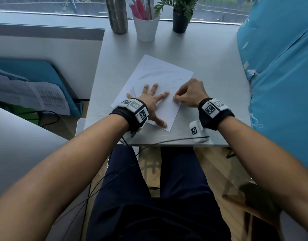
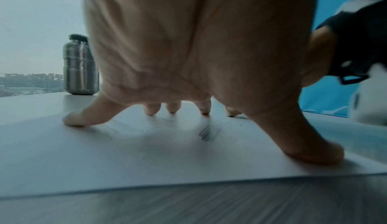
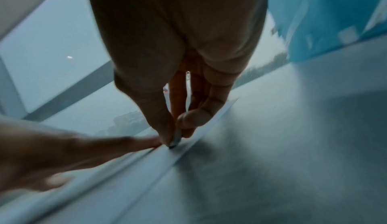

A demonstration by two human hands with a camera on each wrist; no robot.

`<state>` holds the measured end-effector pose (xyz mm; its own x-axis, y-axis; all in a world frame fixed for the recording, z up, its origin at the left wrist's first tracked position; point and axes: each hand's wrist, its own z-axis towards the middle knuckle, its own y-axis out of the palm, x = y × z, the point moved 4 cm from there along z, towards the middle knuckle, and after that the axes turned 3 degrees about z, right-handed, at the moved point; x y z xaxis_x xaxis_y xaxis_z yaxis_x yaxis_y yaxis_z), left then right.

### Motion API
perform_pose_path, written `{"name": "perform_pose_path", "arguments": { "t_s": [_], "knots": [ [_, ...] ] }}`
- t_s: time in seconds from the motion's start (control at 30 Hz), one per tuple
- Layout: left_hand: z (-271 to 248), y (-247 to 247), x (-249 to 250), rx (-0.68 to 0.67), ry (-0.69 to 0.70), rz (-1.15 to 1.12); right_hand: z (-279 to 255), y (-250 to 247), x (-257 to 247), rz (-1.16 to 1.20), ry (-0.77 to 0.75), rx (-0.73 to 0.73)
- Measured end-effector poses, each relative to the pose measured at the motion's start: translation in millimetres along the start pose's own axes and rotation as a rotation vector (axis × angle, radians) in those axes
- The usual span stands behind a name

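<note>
A white sheet of paper (image 1: 160, 73) with faint pencil scribbles lies slanted on the grey table (image 1: 210, 58). My left hand (image 1: 149, 98) presses flat on its near half, fingers spread; the left wrist view shows the fingertips (image 2: 73, 119) on the sheet (image 2: 125, 153). My right hand (image 1: 189, 94) is at the paper's right edge and pinches a small pale stub (image 1: 174, 96) between thumb and fingers. In the right wrist view the stub's (image 3: 177, 137) dark tip touches the paper (image 3: 146, 161), right beside a finger of my left hand (image 3: 62, 149). I cannot tell if it is an eraser or a pencil.
A steel bottle (image 1: 117, 14), a white cup of pens (image 1: 146, 25) and a potted plant (image 1: 181, 18) stand along the table's far edge by the window. Blue fabric (image 1: 280, 66) borders the table's right side. Printed papers (image 1: 36, 96) lie off to the left.
</note>
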<state>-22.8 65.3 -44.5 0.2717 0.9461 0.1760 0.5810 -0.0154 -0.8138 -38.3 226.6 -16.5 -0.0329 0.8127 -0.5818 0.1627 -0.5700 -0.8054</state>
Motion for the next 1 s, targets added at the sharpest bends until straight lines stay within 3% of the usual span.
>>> {"name": "perform_pose_path", "arguments": {
  "t_s": [0.07,0.23,0.37,0.53,0.73,0.87,1.0],
  "knots": [
    [-1.4,-0.5,-1.2,0.002,-0.015,0.002,7.1,-3.7,2.7,-0.007,0.017,0.054],
    [-2.1,-12.0,5.9,0.081,-0.046,0.160,14.6,-4.4,0.1,-0.020,0.015,0.012],
    [1.5,-18.7,-2.0,0.158,0.057,0.112,22.6,-4.7,-3.7,-0.036,-0.015,0.012],
    [6.6,-17.8,-26.3,0.116,0.174,0.093,30.5,-4.9,-5.9,-0.083,-0.030,0.017],
    [13.3,-14.6,-30.5,0.040,0.129,0.110,18.1,6.1,-13.0,-0.068,-0.006,0.047],
    [15.6,-15.1,-30.1,-0.013,0.102,0.132,-12.4,27.5,-38.3,-0.050,-0.173,-0.138],
    [15.4,-14.6,-28.6,-0.013,0.091,0.098,10.8,3.9,-23.4,0.004,-0.027,0.021]
  ]
}}
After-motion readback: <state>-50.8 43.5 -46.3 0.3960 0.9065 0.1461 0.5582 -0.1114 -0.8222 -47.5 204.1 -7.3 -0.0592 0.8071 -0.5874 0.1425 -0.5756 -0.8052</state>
